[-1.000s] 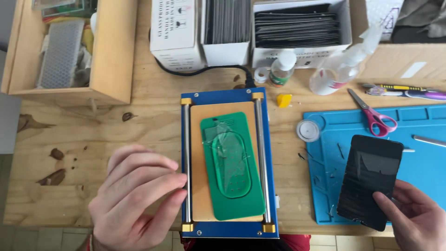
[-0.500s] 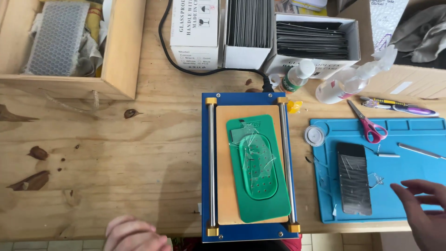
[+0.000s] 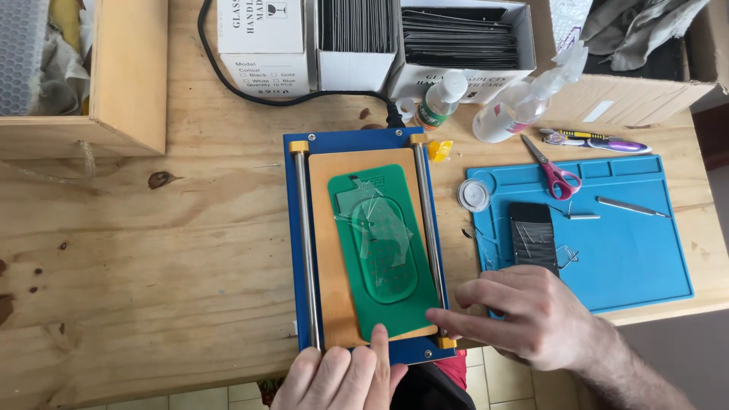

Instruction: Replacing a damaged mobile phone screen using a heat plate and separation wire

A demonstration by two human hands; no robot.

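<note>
Hands have moved in: left hand (image 3: pixel 345 380) and right hand (image 3: pixel 524 315), both open and holding nothing, now press fingertips on the green mat's (image 3: pixel 383 250) near edge, which lies slightly tilted on the blue plate (image 3: pixel 349 143).

left hand (image 3: pixel 342 377) flat, right hand (image 3: pixel 524 315) fingers extended leftward

Bright, even daylight, soft shadows, sharp focus throughout.

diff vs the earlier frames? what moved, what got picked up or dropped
Right hand let go of the dark phone, now lying on the blue mat, and moved to the blue device's near right corner. Left hand touches the green pad. Scissors and bottles unchanged.
</note>
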